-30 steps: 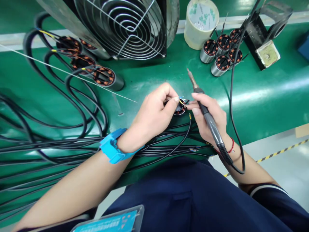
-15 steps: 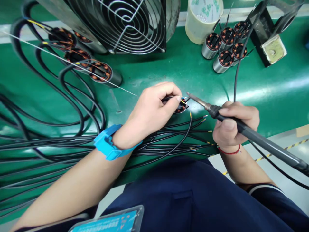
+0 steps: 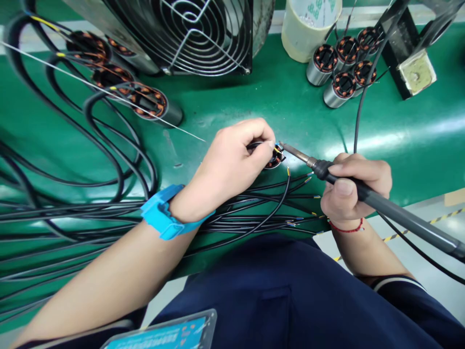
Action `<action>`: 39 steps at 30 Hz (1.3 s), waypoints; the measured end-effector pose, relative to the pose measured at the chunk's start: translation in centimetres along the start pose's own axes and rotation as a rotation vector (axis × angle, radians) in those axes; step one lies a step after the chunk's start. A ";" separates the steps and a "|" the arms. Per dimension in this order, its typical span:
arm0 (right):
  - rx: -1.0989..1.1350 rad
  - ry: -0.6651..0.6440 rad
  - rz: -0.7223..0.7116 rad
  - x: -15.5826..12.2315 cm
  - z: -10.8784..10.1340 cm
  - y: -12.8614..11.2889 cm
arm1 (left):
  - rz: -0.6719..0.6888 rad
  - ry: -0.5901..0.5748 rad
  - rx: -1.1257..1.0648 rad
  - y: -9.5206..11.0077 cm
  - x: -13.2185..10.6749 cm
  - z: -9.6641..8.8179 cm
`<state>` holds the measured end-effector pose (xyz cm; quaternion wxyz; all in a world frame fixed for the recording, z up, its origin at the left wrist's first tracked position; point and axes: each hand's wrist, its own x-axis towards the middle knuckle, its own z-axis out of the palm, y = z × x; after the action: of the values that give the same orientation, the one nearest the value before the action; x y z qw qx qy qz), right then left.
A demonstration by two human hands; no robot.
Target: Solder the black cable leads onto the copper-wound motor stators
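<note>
My left hand (image 3: 232,165), with a blue wrist strap (image 3: 162,213), pinches a thin yellow wire against a small motor stator (image 3: 274,157) lying on the green bench. My right hand (image 3: 354,186) is closed round the grey handle of a soldering iron (image 3: 366,194). The iron's metal tip (image 3: 285,147) points left and touches the stator right at my left fingertips. Loose black cables with stripped ends (image 3: 298,194) lie between my hands and the bench edge.
A wire-guarded fan (image 3: 196,29) stands at the back. Stators with black cables (image 3: 145,102) lie at the back left. Several bare stators (image 3: 341,63) stand at the back right beside a tape roll (image 3: 308,24) and an iron stand with sponge (image 3: 416,72). A solder wire (image 3: 109,94) crosses the left.
My right hand swung the soldering iron from pointing up and away to lying flat, tip leftward, then brought the tip onto the stator. My left hand kept pinching the wire.
</note>
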<state>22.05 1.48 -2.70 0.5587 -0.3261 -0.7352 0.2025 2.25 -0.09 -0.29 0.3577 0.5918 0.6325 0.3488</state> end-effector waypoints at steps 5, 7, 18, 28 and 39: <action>0.061 -0.002 0.003 -0.2 0.2 0.3 | -0.001 0.004 -0.001 -0.1 0.0 0.0; 0.062 0.002 0.004 -0.2 0.2 0.4 | -0.005 0.001 0.004 -0.1 0.1 0.0; 0.094 -0.241 0.229 0.3 0.3 0.3 | 0.019 0.005 0.012 -0.4 0.1 0.1; 0.088 -0.704 0.242 4.1 0.3 1.9 | 0.068 0.009 0.005 -1.0 0.2 0.3; 0.454 -0.627 0.389 2.0 2.3 4.8 | 0.049 -0.004 -0.011 -1.4 0.2 0.3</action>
<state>20.75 6.40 -5.19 0.3171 -0.2500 -0.7311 0.5500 1.76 0.04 -1.66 0.3536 0.6059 0.6153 0.3596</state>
